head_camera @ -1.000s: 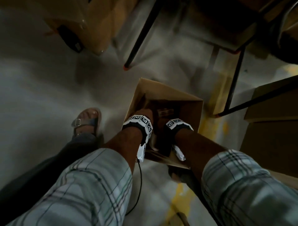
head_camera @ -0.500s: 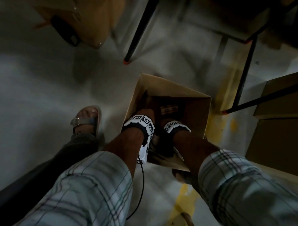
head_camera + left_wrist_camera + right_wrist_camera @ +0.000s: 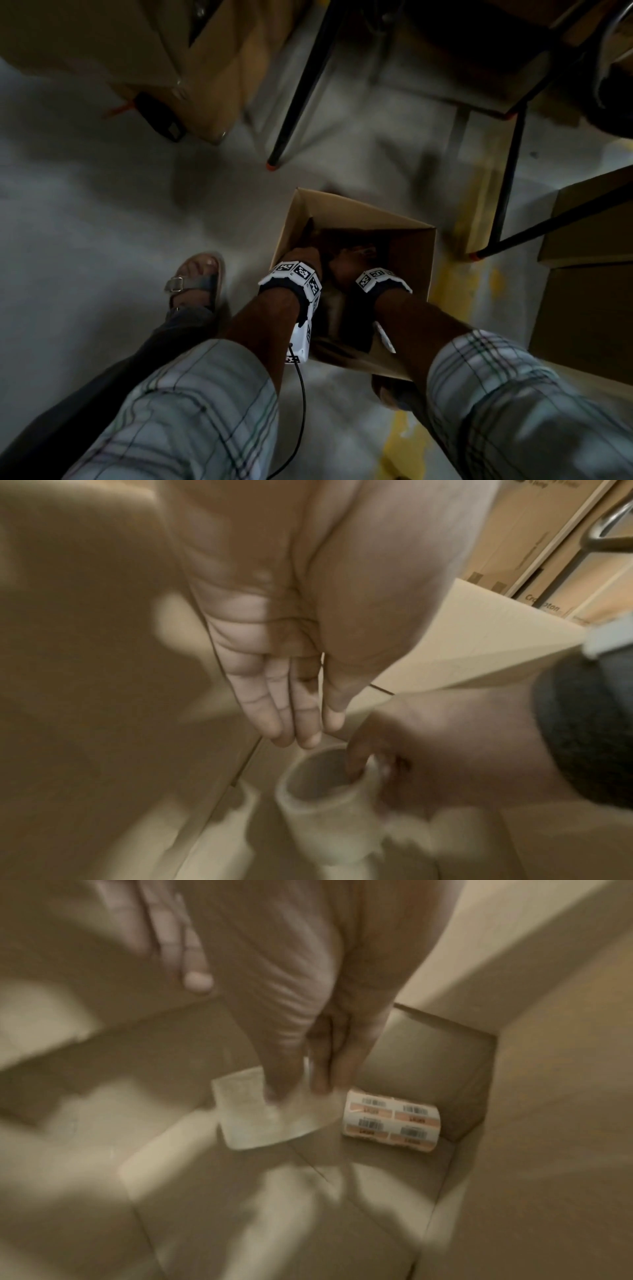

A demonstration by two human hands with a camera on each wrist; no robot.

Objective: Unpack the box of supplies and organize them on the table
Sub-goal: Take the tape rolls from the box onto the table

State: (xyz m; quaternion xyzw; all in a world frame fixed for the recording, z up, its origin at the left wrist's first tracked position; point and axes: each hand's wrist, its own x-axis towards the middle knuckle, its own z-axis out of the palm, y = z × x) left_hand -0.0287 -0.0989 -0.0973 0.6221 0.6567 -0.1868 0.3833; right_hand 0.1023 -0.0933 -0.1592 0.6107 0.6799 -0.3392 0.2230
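An open cardboard box [image 3: 363, 209] stands on the floor between my feet, and both hands reach down into it. My right hand [image 3: 294, 1093] pinches a pale hollow roll [image 3: 253, 1123] by its rim, one finger inside the core, as the left wrist view shows on the roll [image 3: 318, 804]. My left hand [image 3: 301, 737] hangs beside it with straight fingers, tips just above the roll's rim, holding nothing. A roll of barcode labels [image 3: 390, 1121] lies on the box bottom by the far corner. In the head view the hands [image 3: 305, 257] hide most of the contents.
Black table legs [image 3: 298, 85] with orange feet stand beyond the box. Larger cartons sit at the top left [image 3: 137, 51] and right [image 3: 589, 274]. My sandalled foot [image 3: 198, 281] is left of the box. Yellow paint marks the floor [image 3: 397, 442].
Both hands stay inside the box. The right hand has drawn closer to the left one and shows more above its wrist band. The head view has shifted slightly.
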